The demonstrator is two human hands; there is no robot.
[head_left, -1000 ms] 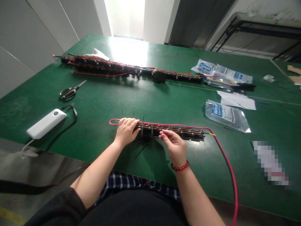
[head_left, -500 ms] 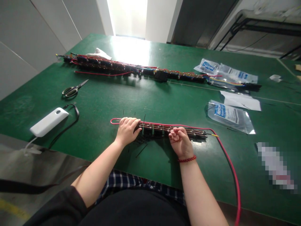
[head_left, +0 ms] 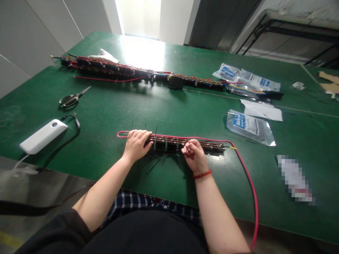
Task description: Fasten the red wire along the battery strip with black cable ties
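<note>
My left hand (head_left: pixel 135 145) lies over the left end of a black wired strip (head_left: pixel 173 141), fingers across the top and thumb on the near side. Thin coppery wires run along the strip. My right hand (head_left: pixel 196 157), wearing a red bead bracelet, is at its near side, right of the middle, palm turned up and fingers curled in. Anything within those fingers is hidden. A red cable (head_left: pixel 250 178) loops past the strip's left end, follows its far edge and drops off the table. Thin black strands (head_left: pixel 156 131) poke up beside my left hand.
A longer wired assembly (head_left: pixel 127 73) stretches across the back of the green table (head_left: pixel 111 106). Scissors (head_left: pixel 71 100) and a white power bank (head_left: pixel 43 137) with cords lie left. Plastic bags (head_left: pixel 250 127) and white paper (head_left: pixel 262 110) are at right.
The whole view has shifted, so things appear farther left. My right hand's fingers look more tightly curled. The left hand keeps its place on the strip.
</note>
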